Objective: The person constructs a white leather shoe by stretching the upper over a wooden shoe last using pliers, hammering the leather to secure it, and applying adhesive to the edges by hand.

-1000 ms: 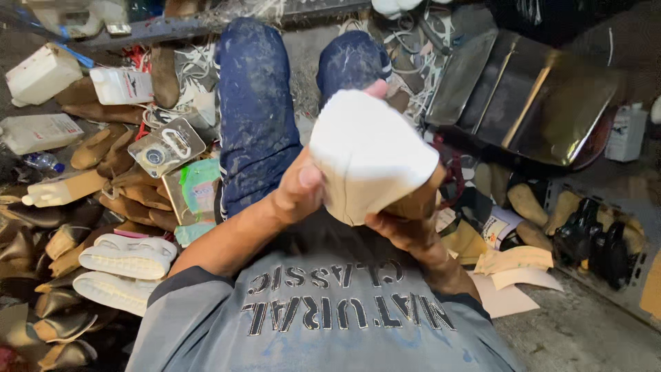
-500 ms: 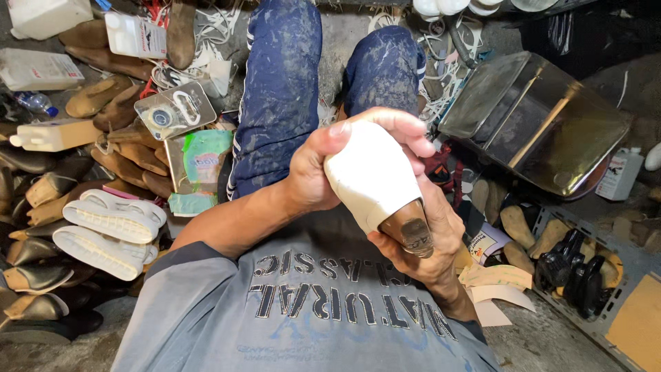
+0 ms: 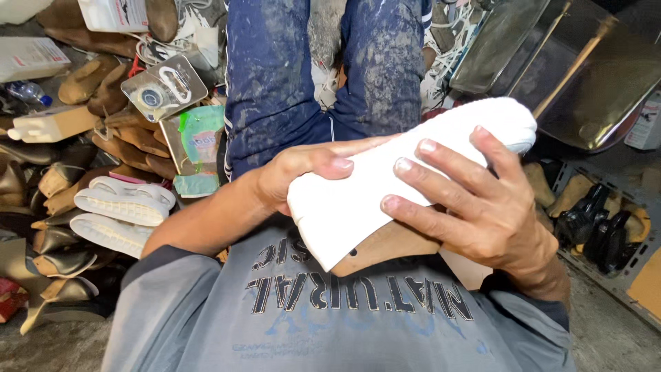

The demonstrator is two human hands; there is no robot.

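A: Entry, head view. White sole (image 3: 385, 186) lies across the lap, long axis running from 7 o'clock near the chest up to 2 o'clock, over a tan last (image 3: 392, 246) that shows only at the lower edge.

B: Hands?

A: Left hand (image 3: 292, 180) comes in from 9 o'clock, thumb flat on the sole's upper face, its grip clamped on the near end. Right hand (image 3: 482, 207) comes from 4 o'clock, fingers (image 3: 441, 169) spread over the face, palm under the last. That grip is also clamped, on sole and last together.

B: Why held that way?

A: Judgement: spread fingers press the sole down onto the last along its length, while the left thumb pins the end so it cannot slide. Resting it against the knees (image 3: 323, 76) gives backing.

B: Surroundings?

A: Floor at 9 o'clock: two white soles (image 3: 120, 213), brown lasts (image 3: 89, 79), a blister pack (image 3: 164, 88), a green packet (image 3: 201, 141). Metal sheets (image 3: 558, 62) at 1 o'clock. Black shoes (image 3: 595, 231) in a tray at 3 o'clock.

B: Change against earlier frames?

A: One second back the sole stood nearly upright, broad end toward the camera. Half a second back it was tilting. Now it lies lengthwise, and the right fingers have moved from beneath to on top. The camera has also dipped closer.
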